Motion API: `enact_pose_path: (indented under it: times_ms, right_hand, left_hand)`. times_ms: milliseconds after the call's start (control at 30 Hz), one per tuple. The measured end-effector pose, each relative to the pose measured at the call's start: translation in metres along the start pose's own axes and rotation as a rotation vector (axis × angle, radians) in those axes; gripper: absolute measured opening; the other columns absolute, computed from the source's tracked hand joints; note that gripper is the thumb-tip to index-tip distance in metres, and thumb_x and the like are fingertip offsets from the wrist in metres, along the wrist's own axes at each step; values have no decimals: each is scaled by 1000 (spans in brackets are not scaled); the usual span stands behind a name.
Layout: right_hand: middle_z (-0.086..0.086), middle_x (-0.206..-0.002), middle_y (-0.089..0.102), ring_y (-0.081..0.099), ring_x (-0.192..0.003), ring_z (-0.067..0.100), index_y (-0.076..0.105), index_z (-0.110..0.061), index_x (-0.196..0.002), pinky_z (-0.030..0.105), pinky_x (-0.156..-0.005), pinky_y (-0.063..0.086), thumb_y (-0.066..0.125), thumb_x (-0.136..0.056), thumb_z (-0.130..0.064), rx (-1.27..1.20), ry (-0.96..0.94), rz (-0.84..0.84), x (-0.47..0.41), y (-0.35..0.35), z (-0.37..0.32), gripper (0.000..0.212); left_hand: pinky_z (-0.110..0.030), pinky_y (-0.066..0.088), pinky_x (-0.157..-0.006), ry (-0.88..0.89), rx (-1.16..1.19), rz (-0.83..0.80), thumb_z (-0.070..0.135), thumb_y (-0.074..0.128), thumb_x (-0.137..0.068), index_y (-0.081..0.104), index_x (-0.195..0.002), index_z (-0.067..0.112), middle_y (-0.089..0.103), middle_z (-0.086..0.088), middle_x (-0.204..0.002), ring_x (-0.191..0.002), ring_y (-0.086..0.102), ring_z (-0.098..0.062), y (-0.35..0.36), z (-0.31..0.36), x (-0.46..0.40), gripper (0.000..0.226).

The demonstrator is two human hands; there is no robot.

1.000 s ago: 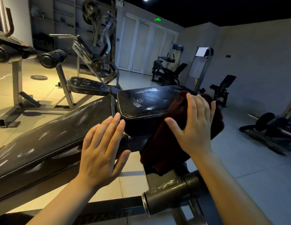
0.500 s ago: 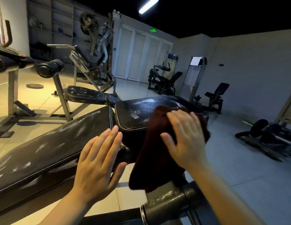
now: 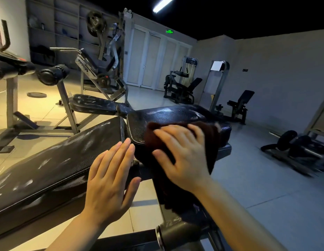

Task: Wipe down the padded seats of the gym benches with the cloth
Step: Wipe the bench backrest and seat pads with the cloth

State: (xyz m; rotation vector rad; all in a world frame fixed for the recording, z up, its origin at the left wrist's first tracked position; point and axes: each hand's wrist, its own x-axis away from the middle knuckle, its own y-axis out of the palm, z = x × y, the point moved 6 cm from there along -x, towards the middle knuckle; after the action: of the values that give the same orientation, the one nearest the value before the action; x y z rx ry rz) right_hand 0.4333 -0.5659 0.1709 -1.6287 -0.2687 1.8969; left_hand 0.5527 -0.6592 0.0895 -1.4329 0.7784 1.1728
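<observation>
- Your right hand (image 3: 183, 154) lay spread on the cloth (image 3: 211, 142), fingers nearly straight, pressing it flat against the seat pad (image 3: 168, 115); no pinch visible.
- Your left hand (image 3: 110, 180) hovered open beside it, fingers together, holding nothing; contact with the bench could not be confirmed.
- Cloth: dark, draped over the near edge of the seat pad, with a loose fold hanging below your palm.
- Judged soft, light and limp; it would likely bunch under a sideways push, so a flat palm on its middle suited best.
- Seat pad looked glossy, probably slick.
- The long back pad (image 3: 54, 160) sat alongside to the left.
</observation>
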Motion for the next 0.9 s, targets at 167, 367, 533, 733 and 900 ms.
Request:
enact_pose_path:
  times_ms: [167,367,533,733,900]
  right_hand:
    - [0,-134,58,48,-129,17,53,-17,-137,40,-115,24,38,-101,-44,9,-133,-57,4,11,-9,47]
    - [14,-127,56,44,-123,28,44,-11,-131,43,-115,19,26,-99,-60,255,66,-28,22,-11,84,61]
    - [17,-130,53,43,-128,34,43,-7,-131,48,-117,21,30,-96,-67,232,129,7,31,-19,114,70]
    - [13,-132,51,40,-130,31,43,-7,-133,52,-119,14,39,-88,-74,260,28,30,24,-6,79,81]
    - [12,-130,57,44,-127,28,42,-12,-133,50,-116,19,33,-90,-71,245,-59,-2,8,18,20,74]
  left_hand:
    - [-39,24,-115,12,-4,-18,43,28,-102,34,-144,6,40,-15,-148,-139,37,-28,-2,-1,1,57]
    - [-39,24,-114,25,-16,-8,42,28,-102,35,-144,6,41,-16,-147,-138,37,-28,-2,-1,0,56]
    - [-39,23,-114,31,-21,-1,43,27,-102,35,-143,7,41,-15,-147,-138,37,-29,-2,-1,0,55]
    - [-38,23,-114,25,-43,29,43,29,-101,38,-142,9,43,-13,-146,-138,37,-28,2,0,-1,54]
    - [-37,20,-115,16,-42,51,42,28,-101,37,-142,7,42,-13,-146,-138,37,-27,3,1,-1,54]
